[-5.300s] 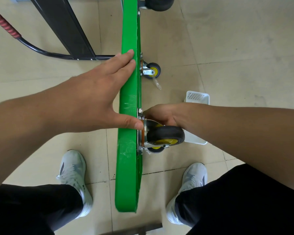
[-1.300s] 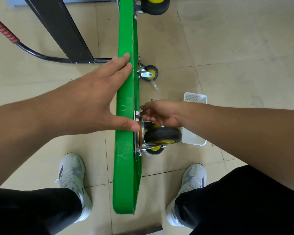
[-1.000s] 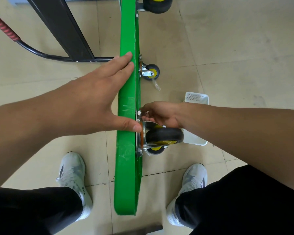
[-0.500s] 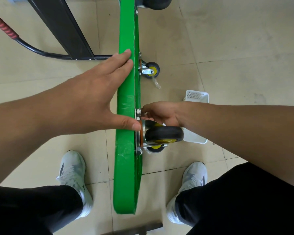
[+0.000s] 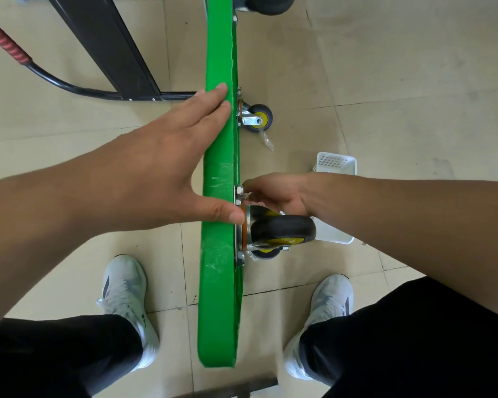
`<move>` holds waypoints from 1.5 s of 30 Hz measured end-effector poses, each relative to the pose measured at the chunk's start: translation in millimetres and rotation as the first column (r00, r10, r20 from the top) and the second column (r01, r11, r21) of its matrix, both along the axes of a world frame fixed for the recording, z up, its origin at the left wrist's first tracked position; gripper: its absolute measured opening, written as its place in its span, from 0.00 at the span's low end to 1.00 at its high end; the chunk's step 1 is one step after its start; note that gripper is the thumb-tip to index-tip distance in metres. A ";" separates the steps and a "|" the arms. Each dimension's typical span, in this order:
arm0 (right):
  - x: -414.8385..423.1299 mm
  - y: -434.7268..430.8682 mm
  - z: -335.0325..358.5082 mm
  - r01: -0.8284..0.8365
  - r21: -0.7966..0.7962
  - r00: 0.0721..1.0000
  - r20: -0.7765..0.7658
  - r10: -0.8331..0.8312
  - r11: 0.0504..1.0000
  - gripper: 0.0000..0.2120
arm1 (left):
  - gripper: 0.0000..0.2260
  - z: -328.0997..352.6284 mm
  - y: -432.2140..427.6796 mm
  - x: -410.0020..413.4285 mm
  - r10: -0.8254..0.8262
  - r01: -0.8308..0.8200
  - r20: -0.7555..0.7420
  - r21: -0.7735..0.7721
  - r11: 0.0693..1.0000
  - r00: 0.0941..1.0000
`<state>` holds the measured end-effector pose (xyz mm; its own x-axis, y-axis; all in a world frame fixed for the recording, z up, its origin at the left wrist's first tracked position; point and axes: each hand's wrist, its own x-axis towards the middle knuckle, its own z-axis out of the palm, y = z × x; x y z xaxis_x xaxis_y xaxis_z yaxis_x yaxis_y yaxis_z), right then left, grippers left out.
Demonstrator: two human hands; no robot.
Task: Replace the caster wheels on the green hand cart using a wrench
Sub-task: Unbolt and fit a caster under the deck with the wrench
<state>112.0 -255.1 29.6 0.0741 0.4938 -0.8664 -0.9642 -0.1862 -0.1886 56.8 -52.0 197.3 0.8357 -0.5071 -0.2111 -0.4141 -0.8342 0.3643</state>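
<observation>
**Two hands on the upended cart: finger-work at a caster nut**

Green hand cart stands on its long edge on the tiled floor, between the feet, with the underside facing right so the fittings can be reached. Left hand lies flat and open on the top edge, fingers straight, thumb tip by the mounting plate; judged to be steadying the deck. Right hand has its fingers curled and pinches the nut at the plate's far corner, just above the black caster wheel. No wrench in either hand, so probably hand-threading; which direction cannot be told. Smaller caster sits further along the deck. White basket on the floor near the right wrist, likely for loose hardware; contents hidden
</observation>
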 end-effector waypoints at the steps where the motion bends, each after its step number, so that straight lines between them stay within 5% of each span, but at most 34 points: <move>1: 0.2 0.4 3.2 0.030 -0.013 0.999 0.032 -0.030 0.999 0.15 | 0.62 0.1 -0.1 0.1 0.000 0.000 -0.002 0.001 1.000 1.000; 5: -3.0 1.2 27.8 0.094 -0.052 0.972 0.220 -0.081 0.994 0.15 | 0.62 0.4 -1.1 -1.3 0.018 -0.019 -0.024 -0.008 1.000 1.000; 11: -3.8 -0.6 46.6 0.002 -0.108 0.865 0.499 0.053 0.994 0.15 | 0.63 1.0 -1.9 -1.1 0.023 -0.023 -0.026 -0.005 1.000 0.999; 24: -8.4 -4.8 64.6 -0.030 -0.157 0.599 0.788 0.143 0.987 0.15 | 0.59 4.2 -6.4 -3.3 0.074 -0.074 -0.071 0.006 0.997 0.995; 35: -24.9 -6.9 80.9 -0.032 -0.296 0.178 0.938 0.297 0.955 0.15 | 0.64 1.4 -3.0 -1.6 0.025 -0.025 -0.027 0.007 1.000 0.999; 39: -31.5 -8.6 83.0 0.031 -0.379 -0.065 0.922 0.381 0.925 0.19 | 0.64 1.6 -1.9 -1.5 0.024 -0.024 -0.020 0.002 1.000 1.000; 45: -34.7 -10.7 88.3 0.061 -0.402 -0.284 0.870 0.402 0.914 0.24 | 0.64 2.0 -1.5 -3.1 0.031 -0.031 -0.030 -0.006 1.000 0.999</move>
